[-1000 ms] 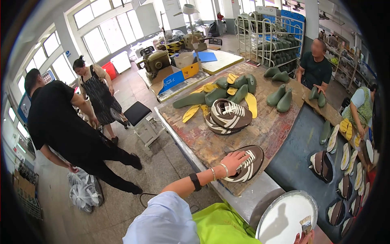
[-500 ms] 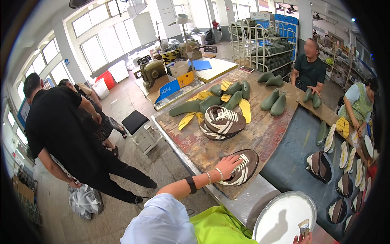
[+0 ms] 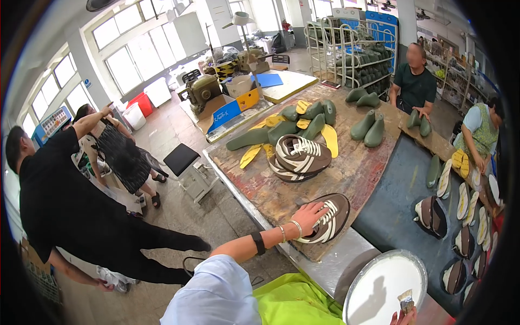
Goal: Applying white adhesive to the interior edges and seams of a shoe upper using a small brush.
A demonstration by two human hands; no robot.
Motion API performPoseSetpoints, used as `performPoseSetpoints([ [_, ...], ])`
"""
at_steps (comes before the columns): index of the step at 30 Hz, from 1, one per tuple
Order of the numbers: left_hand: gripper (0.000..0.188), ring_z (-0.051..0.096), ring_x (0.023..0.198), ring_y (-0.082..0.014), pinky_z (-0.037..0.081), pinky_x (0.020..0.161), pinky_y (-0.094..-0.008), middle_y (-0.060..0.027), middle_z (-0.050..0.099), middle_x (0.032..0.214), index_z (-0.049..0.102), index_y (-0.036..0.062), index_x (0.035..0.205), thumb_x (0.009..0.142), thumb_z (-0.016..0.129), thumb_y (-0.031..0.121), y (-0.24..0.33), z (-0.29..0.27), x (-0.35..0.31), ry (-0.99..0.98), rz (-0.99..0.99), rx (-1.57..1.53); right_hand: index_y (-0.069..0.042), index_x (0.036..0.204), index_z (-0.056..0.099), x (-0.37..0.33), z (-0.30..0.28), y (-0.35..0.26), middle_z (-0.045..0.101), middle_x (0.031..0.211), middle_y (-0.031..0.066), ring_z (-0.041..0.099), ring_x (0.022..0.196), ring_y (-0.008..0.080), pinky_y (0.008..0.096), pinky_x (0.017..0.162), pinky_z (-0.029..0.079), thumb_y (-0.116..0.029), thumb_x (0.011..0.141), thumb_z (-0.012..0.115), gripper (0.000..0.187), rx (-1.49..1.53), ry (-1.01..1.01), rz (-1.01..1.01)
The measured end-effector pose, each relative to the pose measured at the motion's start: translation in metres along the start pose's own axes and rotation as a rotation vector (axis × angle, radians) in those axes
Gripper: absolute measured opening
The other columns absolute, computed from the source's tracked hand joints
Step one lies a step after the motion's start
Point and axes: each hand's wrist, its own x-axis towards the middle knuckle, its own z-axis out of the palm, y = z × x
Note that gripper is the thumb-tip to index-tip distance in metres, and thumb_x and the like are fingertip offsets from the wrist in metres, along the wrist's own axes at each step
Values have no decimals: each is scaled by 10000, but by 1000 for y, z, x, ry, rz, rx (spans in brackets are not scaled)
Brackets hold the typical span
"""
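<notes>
My left hand [image 3: 307, 218] lies over a brown shoe [image 3: 331, 219] with white stripes and laces, near the front edge of the wooden board. Its fingers curl onto the lace area. At the lower right, my right hand [image 3: 405, 316] grips a paint brush [image 3: 405, 301], bristles up, in front of a round white tub [image 3: 362, 288] with a pale surface inside. Only the fingertips of that hand show. Farther up the board, a second brown shoe [image 3: 304, 154] rests stacked on another like it.
Green shoe lasts [image 3: 281, 134] and yellow insoles [image 3: 329, 140] lie heaped behind the stacked shoes. Along the right runs a dark belt [image 3: 387, 195] carrying shoe uppers [image 3: 431, 215] and soles. Two people sit beyond it. A black stool [image 3: 181, 160] and two standing people are at left.
The view has shifted slightly. At left, the person in black has raised an arm and now points toward the windows. My hands hold nearly the same places on the shoe and the brush.
</notes>
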Motion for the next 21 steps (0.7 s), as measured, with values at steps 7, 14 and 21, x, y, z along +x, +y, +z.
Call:
performPoseSetpoints([
  [7, 824, 347, 1291, -314, 330, 1036, -424, -117, 366, 1397, 356, 131, 1374, 620, 674, 27, 2, -2, 0, -20, -7, 39, 105, 1056, 568, -3, 5, -6, 612, 1046, 203, 597, 966, 287, 404, 820, 494, -126, 924, 527, 269, 0, -28, -33],
  [14, 836, 339, 1301, -307, 328, 1038, -425, -116, 364, 1403, 353, 129, 1377, 619, 693, 38, 2, -1, 0, -31, -5, 58, 116, 1078, 554, -5, -3, -8, 606, 1061, 211, 593, 987, 297, 406, 837, 490, -120, 929, 502, 285, -1, -37, -35],
  [21, 823, 342, 1295, -308, 324, 1044, -426, -117, 359, 1402, 362, 130, 1367, 627, 715, 63, -1, 3, 0, -42, 1, 83, 109, 1084, 556, -7, -10, -3, 615, 1063, 197, 599, 978, 291, 400, 821, 487, -127, 929, 502, 288, -4, -34, -34],
])
